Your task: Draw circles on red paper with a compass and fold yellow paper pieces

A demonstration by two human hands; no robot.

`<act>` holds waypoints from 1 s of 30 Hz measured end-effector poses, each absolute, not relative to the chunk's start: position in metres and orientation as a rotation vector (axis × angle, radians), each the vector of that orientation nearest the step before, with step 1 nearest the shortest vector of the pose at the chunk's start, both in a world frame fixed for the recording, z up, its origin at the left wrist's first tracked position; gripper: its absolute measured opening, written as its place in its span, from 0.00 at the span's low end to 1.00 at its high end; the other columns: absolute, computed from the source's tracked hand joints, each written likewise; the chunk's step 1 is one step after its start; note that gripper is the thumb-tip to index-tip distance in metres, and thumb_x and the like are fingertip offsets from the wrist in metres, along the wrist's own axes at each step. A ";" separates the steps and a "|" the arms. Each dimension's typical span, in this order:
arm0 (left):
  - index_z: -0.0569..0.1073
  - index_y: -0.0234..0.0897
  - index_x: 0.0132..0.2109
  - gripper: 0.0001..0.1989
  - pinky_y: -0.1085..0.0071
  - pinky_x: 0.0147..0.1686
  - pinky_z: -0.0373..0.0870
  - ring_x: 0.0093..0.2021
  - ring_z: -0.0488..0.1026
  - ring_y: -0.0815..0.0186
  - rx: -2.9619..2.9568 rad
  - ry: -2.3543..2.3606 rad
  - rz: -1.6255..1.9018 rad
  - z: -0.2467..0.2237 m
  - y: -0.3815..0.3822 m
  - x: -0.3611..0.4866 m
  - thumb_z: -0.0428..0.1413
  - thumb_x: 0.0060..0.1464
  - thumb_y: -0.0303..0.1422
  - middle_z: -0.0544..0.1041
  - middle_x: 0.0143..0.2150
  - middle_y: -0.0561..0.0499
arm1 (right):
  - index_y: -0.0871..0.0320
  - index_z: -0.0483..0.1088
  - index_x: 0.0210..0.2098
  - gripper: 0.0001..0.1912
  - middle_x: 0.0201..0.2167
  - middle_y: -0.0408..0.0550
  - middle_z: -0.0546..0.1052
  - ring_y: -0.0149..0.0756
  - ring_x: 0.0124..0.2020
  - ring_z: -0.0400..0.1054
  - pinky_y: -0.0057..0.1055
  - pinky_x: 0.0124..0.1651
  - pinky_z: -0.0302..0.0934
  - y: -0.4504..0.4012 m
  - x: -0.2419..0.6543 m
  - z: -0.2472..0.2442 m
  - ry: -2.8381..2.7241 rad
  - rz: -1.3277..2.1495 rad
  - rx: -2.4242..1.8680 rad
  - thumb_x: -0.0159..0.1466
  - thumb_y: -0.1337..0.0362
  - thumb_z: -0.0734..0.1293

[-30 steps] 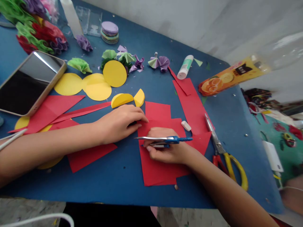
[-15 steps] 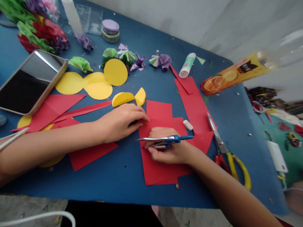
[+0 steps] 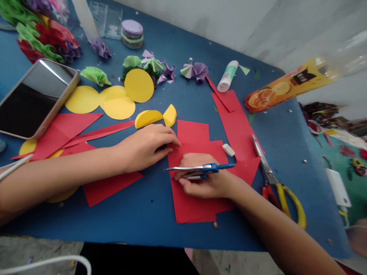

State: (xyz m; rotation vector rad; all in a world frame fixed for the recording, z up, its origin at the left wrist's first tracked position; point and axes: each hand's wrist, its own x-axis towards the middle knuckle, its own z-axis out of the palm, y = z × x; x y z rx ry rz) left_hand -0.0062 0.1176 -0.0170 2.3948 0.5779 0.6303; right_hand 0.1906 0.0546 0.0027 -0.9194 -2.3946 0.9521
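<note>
Pinched in my right hand [image 3: 200, 179] is a blue and silver compass [image 3: 210, 168], lying nearly flat over red paper [image 3: 192, 210], its tips pointing left. My left hand [image 3: 150, 147] rests with fingers apart, its fingertips on the left edge of the same paper, and holds nothing. A white eraser [image 3: 228, 149] sits on the paper just beyond my right hand. Folded yellow pieces [image 3: 148, 118] lie beyond my left hand, near flat yellow circles [image 3: 117, 103]. More red paper [image 3: 111, 187] is under my left forearm.
Scissors [image 3: 269, 175] with red and yellow handles lie right of my right hand. A phone [image 3: 37, 99] is at the left. Farther back are a glue stick [image 3: 228, 76], an orange drink bottle [image 3: 289, 86], folded paper flowers [image 3: 155, 67] and a macaron-shaped box [image 3: 132, 33].
The view has shifted very slightly. Both hands and the compass stay in nearly the same place on the paper.
</note>
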 end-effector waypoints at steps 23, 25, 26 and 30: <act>0.73 0.33 0.43 0.08 0.69 0.42 0.67 0.42 0.70 0.64 2.397 0.568 0.626 -0.016 0.118 -0.007 0.50 0.59 0.25 0.75 0.40 0.46 | 0.59 0.69 0.26 0.07 0.19 0.40 0.68 0.26 0.20 0.60 0.24 0.24 0.57 0.054 0.190 0.002 -2.298 0.995 -0.946 0.54 0.75 0.62; 0.73 0.32 0.42 0.08 0.69 0.42 0.67 0.42 0.70 0.64 2.398 0.566 0.629 -0.016 0.117 -0.007 0.50 0.59 0.25 0.75 0.40 0.46 | 0.59 0.69 0.26 0.06 0.19 0.40 0.68 0.26 0.20 0.60 0.24 0.24 0.57 0.054 0.190 0.002 -2.300 0.984 -0.936 0.54 0.75 0.62; 0.73 0.32 0.42 0.08 0.69 0.42 0.67 0.41 0.70 0.64 2.399 0.565 0.630 -0.016 0.117 -0.007 0.50 0.59 0.25 0.75 0.40 0.46 | 0.59 0.69 0.26 0.06 0.19 0.40 0.68 0.26 0.20 0.60 0.24 0.24 0.58 0.055 0.190 0.002 -2.301 0.977 -0.930 0.54 0.75 0.62; 0.73 0.32 0.42 0.08 0.69 0.42 0.67 0.41 0.70 0.64 2.401 0.565 0.633 -0.017 0.117 -0.007 0.50 0.59 0.24 0.75 0.40 0.47 | 0.60 0.68 0.25 0.06 0.18 0.40 0.67 0.25 0.20 0.59 0.24 0.24 0.57 0.054 0.189 0.003 -2.296 0.978 -0.927 0.53 0.75 0.62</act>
